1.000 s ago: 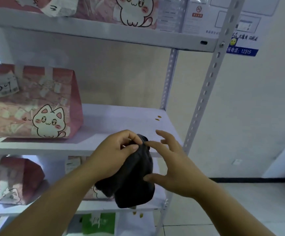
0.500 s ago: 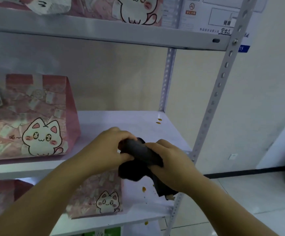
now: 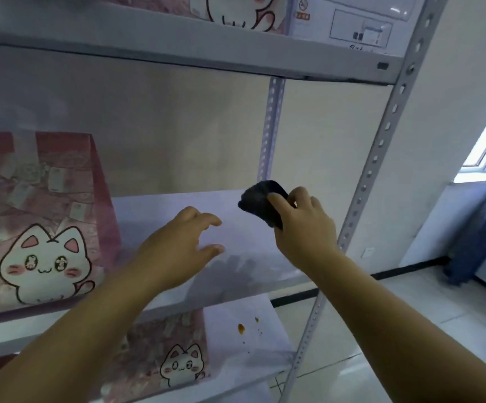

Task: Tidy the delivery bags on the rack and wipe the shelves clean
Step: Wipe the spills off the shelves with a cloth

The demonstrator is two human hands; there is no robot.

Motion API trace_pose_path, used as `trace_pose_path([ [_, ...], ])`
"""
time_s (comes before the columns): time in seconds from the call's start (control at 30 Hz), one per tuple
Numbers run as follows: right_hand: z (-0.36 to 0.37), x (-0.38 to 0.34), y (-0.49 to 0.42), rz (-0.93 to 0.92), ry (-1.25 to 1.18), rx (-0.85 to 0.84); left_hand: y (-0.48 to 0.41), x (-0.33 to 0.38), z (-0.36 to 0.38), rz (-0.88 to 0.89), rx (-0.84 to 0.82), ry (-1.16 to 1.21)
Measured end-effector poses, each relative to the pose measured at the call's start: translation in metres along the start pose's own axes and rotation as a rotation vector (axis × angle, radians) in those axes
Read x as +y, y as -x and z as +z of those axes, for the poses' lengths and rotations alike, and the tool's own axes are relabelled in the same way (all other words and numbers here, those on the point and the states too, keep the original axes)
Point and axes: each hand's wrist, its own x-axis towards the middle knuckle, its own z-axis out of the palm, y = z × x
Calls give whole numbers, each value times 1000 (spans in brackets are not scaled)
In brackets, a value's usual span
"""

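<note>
Over the shelf (image 3: 148,216), centre-right of frame, a dark cloth (image 3: 260,199) is gripped by the right hand (image 3: 303,228); the left hand (image 3: 180,248) is spread loose.

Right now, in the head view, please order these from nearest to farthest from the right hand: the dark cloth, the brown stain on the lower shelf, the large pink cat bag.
1. Dark cloth: gripped by the right hand itself.
2. Brown stain: on the lower shelf, below and slightly left.
3. Large pink cat bag: far left on the middle shelf.
</note>
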Motion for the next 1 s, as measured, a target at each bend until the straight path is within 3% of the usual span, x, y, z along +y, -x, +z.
trace_pose_path([
  [0.13, 38, 3, 3, -32, -140, -598, 0, -16, 9, -35, -54, 6],
  [0.17, 47, 3, 6, -32, -113, -636, 0, -19, 12, -45, -64, 8],
  [0.27, 70, 1, 12, -50, 67, -552, -3, -26, 22, -67, -83, 0],
  [0.37, 89, -4, 14, -53, 46, -582, -10, -32, 32, -87, -99, -11],
  [0.6, 116, 8, -32, 280, 81, -603, -49, -41, 50, -149, -144, -103],
  [0.77, 141, 35, -73, 481, 65, -523, -77, -49, 63, -217, -223, -154],
  [1.0, 182, 59, -132, 585, 10, -435, -95, -64, 76, -254, -357, -203],
])
